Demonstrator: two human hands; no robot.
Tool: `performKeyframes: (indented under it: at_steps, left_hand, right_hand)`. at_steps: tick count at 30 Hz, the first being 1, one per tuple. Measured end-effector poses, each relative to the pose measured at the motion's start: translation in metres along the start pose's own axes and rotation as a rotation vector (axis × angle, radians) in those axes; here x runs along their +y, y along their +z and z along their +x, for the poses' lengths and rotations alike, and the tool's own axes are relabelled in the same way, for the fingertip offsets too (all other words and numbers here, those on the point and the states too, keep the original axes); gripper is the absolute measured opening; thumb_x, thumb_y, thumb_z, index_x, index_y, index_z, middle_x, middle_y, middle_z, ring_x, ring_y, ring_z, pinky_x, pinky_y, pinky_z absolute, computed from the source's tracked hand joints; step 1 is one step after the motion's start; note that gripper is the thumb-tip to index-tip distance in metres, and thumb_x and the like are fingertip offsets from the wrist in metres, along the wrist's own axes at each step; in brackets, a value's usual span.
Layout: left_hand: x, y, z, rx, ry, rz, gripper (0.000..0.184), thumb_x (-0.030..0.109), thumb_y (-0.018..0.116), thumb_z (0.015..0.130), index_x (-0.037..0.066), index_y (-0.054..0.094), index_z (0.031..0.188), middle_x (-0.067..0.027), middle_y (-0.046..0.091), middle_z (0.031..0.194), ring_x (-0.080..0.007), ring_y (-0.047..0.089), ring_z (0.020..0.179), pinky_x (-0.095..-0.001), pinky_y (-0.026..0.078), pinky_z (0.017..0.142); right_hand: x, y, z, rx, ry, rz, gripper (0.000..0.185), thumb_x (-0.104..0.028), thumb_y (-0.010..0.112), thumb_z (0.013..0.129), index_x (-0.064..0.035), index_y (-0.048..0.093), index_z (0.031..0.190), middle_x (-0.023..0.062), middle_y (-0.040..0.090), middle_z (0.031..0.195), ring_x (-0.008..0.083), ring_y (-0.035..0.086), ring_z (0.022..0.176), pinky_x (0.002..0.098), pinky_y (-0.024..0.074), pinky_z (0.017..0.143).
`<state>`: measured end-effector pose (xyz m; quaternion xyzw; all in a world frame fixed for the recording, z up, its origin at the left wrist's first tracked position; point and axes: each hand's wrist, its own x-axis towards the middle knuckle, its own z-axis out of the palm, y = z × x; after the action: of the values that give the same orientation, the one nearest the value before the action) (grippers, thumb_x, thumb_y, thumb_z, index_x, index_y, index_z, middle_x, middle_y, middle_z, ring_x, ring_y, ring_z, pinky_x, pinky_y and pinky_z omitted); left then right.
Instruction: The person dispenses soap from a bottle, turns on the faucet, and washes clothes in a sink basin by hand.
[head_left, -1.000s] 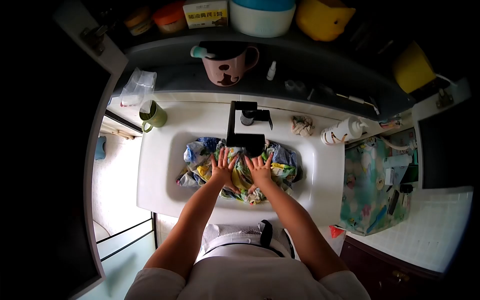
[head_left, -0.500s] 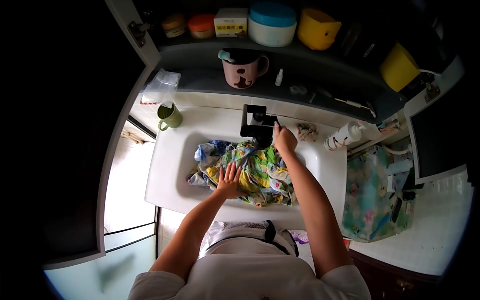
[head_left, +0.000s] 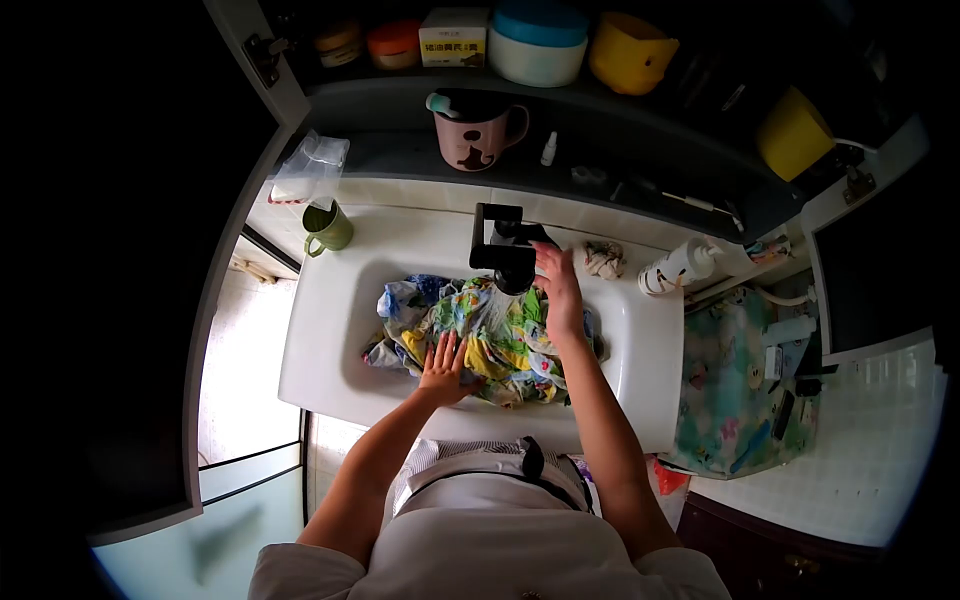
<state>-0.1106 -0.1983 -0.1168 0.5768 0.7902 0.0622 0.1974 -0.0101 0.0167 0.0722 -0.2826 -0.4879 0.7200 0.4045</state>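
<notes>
A heap of wet-looking patterned cloth (head_left: 505,355), in yellow, green, blue and white, lies in the white sink (head_left: 630,330). My left hand (head_left: 443,372) rests flat on the left part of the cloth with its fingers spread. Over the far side of the basin stands a black faucet (head_left: 510,262). Beside its right side is my right hand (head_left: 558,285), fingers stretched out and holding nothing; whether the fingertips touch the faucet is hard to see. Below the spout, a pale streak over the cloth looks like running water.
A green mug (head_left: 328,230) stands on the sink's back left corner. At the back right are a crumpled cloth (head_left: 603,260) and a white pump bottle (head_left: 678,268). A dark shelf above holds a pink mug (head_left: 470,138) and several jars. Open cabinet doors flank both sides.
My right hand has loosened from the faucet's handle, its fingers now extended. A pale streak has appeared below the spout. My left hand stays on the cloth; the view has shifted slightly.
</notes>
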Motion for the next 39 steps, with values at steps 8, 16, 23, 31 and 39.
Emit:
performKeyframes:
  at_steps: [8,16,23,31,39]
  left_hand:
    - [-0.003,0.005,-0.001,-0.015,-0.009,0.04,0.1,0.071,0.046,0.079,0.008,0.011,0.148,-0.0148,-0.003,0.154,-0.0308,-0.005,0.142,-0.05,0.003,0.112]
    - [-0.005,0.012,0.004,-0.043,-0.032,0.055,0.1,0.072,0.043,0.079,0.007,0.012,0.147,-0.0141,-0.007,0.154,-0.0312,-0.009,0.142,-0.0502,0.0,0.112]
    - [-0.006,0.013,0.006,-0.137,-0.052,0.022,0.099,0.074,0.039,0.08,0.005,0.013,0.147,-0.0145,-0.007,0.154,-0.0327,-0.009,0.142,-0.0513,-0.002,0.112]
    - [-0.004,0.008,0.006,-0.202,-0.07,-0.001,0.099,0.074,0.037,0.081,0.001,0.016,0.145,-0.0182,-0.003,0.153,-0.0361,-0.006,0.141,-0.052,-0.001,0.111]
    - [-0.003,0.004,0.008,-0.353,-0.107,-0.001,0.098,0.076,0.031,0.081,0.005,0.016,0.146,-0.0195,0.006,0.153,-0.0349,-0.002,0.142,-0.0501,-0.005,0.112]
  right_hand:
    - [0.03,0.027,-0.005,-0.248,-0.618,-0.882,0.041,-0.027,0.026,0.101,0.0029,0.042,0.123,0.0243,0.056,0.102,0.0403,0.054,0.094,0.0441,0.0428,0.083]
    - [0.018,0.051,-0.007,-0.351,-0.133,-0.709,0.053,-0.04,0.023,0.101,0.0022,0.04,0.128,0.0209,0.056,0.105,0.0304,0.057,0.09,0.0345,0.0442,0.081]
    - [0.081,0.023,-0.012,-0.146,0.301,-0.072,0.053,-0.043,0.038,0.098,-0.0014,0.043,0.13,0.0084,0.057,0.112,0.0173,0.061,0.093,0.0307,0.0479,0.079]
    - [0.101,0.033,-0.003,-0.216,0.665,-0.014,0.036,-0.028,0.044,0.095,-0.005,0.05,0.122,0.0113,0.063,0.11,0.0203,0.062,0.096,0.0344,0.0508,0.081]
    - [0.136,0.033,0.011,-0.225,0.736,0.311,0.038,-0.026,0.039,0.096,-0.0015,0.05,0.122,0.0175,0.062,0.11,0.0254,0.062,0.097,0.0377,0.0499,0.088]
